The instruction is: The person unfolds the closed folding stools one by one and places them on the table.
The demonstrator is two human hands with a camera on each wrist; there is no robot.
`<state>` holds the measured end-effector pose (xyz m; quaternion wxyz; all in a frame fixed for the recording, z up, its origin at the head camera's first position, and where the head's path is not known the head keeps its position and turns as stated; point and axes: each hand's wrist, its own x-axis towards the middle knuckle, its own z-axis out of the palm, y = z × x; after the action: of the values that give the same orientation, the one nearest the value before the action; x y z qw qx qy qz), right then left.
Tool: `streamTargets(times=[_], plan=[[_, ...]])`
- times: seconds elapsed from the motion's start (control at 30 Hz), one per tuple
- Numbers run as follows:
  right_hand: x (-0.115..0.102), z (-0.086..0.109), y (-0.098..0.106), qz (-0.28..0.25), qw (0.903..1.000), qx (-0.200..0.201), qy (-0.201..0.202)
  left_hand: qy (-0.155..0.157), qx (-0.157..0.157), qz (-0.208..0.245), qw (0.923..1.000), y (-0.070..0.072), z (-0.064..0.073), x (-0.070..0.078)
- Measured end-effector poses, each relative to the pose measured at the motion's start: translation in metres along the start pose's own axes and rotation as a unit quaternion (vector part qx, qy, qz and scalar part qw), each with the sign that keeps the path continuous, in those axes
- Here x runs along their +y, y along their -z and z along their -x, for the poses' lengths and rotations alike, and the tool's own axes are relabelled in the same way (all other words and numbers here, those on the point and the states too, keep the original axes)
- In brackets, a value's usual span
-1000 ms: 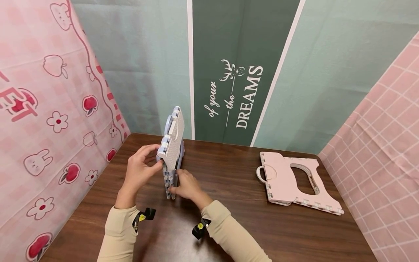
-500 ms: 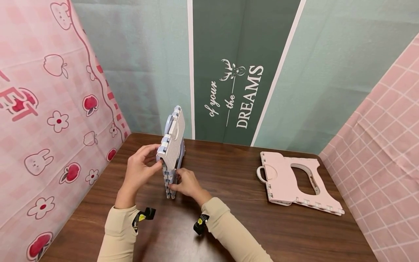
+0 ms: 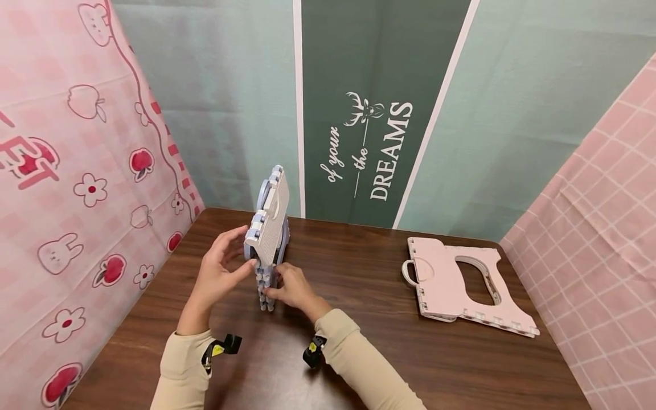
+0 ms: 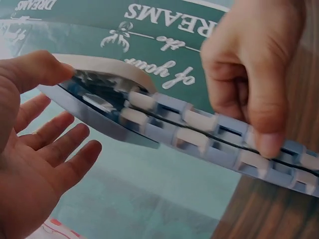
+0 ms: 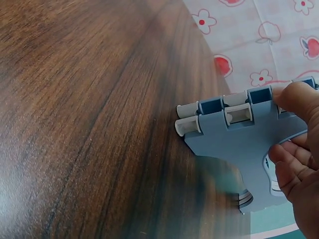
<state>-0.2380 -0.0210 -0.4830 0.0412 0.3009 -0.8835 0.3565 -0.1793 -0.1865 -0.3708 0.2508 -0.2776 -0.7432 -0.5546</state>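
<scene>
A folding step stool (image 3: 271, 228) in blue and white stands upright, folded nearly flat, on the left half of the table. My right hand (image 3: 294, 289) grips its leg panel from the right, thumb on the hinged edge and fingers through the cut-out, as the right wrist view shows. At the upper part, my left hand (image 3: 220, 267) is loosely spread. In the left wrist view the left thumb (image 4: 47, 72) lies at the top panel's edge, while the other fingers (image 4: 65, 144) are parted and off the stool. There, a gap shows between the top panels.
A pink folding step stool (image 3: 441, 279) lies flat on the right of the brown table (image 3: 353, 341). Patterned pink cloths hang at both sides, and a green cloth (image 3: 348, 171) with lettering hangs behind the table's far edge.
My left hand has loosened and shifted slightly down and away from the stool's upper part. The right hand keeps its grip, and the stool stays where it was.
</scene>
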Motion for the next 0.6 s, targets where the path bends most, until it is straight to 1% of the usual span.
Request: streamTargets(times=[0.07,0.13,0.23,0.3,0.37,0.43,0.6], plan=[[0.001,0.001,0.001,0.006,1.0,0.002,0.001,0.0,-0.004,-0.002,1.0,-0.002,0.003,-0.003],[0.002,0.001,0.001,0.005,1.0,0.0,0.003,0.012,-0.013,-0.008,0.9998,-0.002,0.007,-0.006],[0.003,0.001,0.001,0.003,1.0,-0.003,0.0,0.049,-0.033,-0.014,0.9982,-0.002,0.013,-0.011],[0.003,0.001,0.002,-0.001,1.0,-0.002,-0.002,0.077,-0.047,-0.021,0.9957,-0.003,0.016,-0.014],[0.004,0.001,0.002,-0.003,1.0,0.0,0.0,0.097,-0.06,-0.021,0.9933,-0.003,0.02,-0.02],[0.003,0.001,0.002,-0.007,1.0,0.001,0.004,0.113,-0.07,-0.013,0.991,-0.003,0.024,-0.027],[0.003,0.001,0.002,-0.006,1.0,0.0,0.008,0.152,-0.088,0.001,0.9844,-0.003,0.036,-0.056]])
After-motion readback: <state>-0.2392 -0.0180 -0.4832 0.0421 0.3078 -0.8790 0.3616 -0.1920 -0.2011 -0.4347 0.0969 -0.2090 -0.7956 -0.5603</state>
